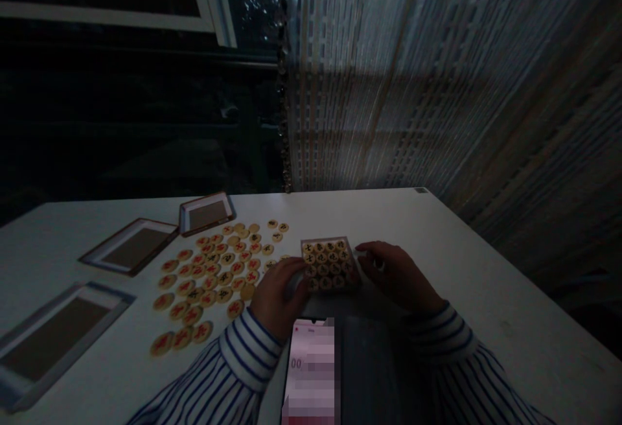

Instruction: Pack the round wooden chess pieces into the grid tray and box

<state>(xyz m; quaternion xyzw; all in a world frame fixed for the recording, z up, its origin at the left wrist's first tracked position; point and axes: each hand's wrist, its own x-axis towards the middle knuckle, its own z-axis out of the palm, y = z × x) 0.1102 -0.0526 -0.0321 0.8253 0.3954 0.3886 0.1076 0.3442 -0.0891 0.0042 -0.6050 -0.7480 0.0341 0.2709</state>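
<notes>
A small shallow box (348, 241) sits on the table with rows of round Chinese chess pieces (332, 256) in it, their dark characters facing up. My left hand (279, 295) is bent round the box's left side, thumb and fingers at its edge. Just off the right side is my right hand (391, 269), with fingers loosely curved, a gap between them, and nothing seen in them. Left of the box many loose chess pieces (210, 281) are spread out, with red or dark characters; a few show plain faces.
Three shallow framed trays, a near one (63, 328), a middle one (138, 247) and a far one (207, 212), lie along the left of the white table (466, 321). A lit phone (311, 373) lies at the front. A string curtain (369, 88) hangs behind.
</notes>
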